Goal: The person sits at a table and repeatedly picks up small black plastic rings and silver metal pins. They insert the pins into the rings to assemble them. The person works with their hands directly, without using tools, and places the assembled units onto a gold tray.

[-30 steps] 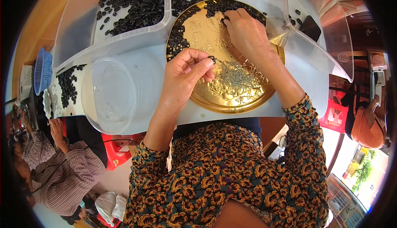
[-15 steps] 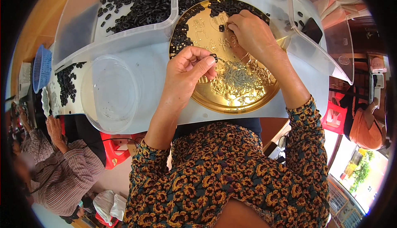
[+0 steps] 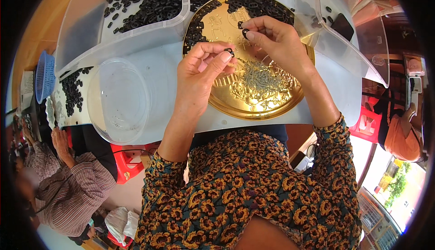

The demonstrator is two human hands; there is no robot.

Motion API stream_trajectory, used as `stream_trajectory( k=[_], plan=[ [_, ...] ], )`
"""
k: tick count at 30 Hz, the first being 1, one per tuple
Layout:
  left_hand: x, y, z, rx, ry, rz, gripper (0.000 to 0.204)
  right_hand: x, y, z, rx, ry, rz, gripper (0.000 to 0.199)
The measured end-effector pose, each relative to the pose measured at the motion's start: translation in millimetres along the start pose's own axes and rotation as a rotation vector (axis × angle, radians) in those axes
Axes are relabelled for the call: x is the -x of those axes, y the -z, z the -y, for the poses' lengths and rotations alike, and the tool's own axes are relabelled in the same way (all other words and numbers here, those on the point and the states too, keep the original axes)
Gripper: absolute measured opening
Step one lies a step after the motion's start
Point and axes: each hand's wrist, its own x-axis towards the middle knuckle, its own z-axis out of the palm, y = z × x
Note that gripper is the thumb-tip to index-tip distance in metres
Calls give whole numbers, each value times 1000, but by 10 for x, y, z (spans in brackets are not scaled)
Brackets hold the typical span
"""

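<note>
A round golden tray lies on the pale table in front of me, with small black rubber rings heaped along its far rim and a pile of small silvery pins in its middle. My left hand pinches one black ring between thumb and forefinger above the tray. My right hand holds another black ring at its fingertips, a little beyond the left hand. Both hands hover over the tray, fingertips close together.
A clear plastic bin full of black rings stands at the far left. A round clear bowl sits left of the tray, a second clear bin on the right. A blue basket and another person in a striped shirt are at lower left.
My right hand has come back from the far rim of the tray toward my left hand, now with a black ring at its fingertips. The left hand has stayed in place with its ring.
</note>
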Motion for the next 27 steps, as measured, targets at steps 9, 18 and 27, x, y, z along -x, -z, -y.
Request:
stream_trajectory(
  k=[9,18,27],
  plan=[
    [20,-38,-9,116,-190,88,14,233,-205,4,-746,-7,14,25],
    [9,-57,-21,175,-225,93,14,341,-279,91,-702,80,-67,25],
    [32,-139,-15,159,-271,51,13,375,-380,53,-675,174,-154,26]
  ],
)
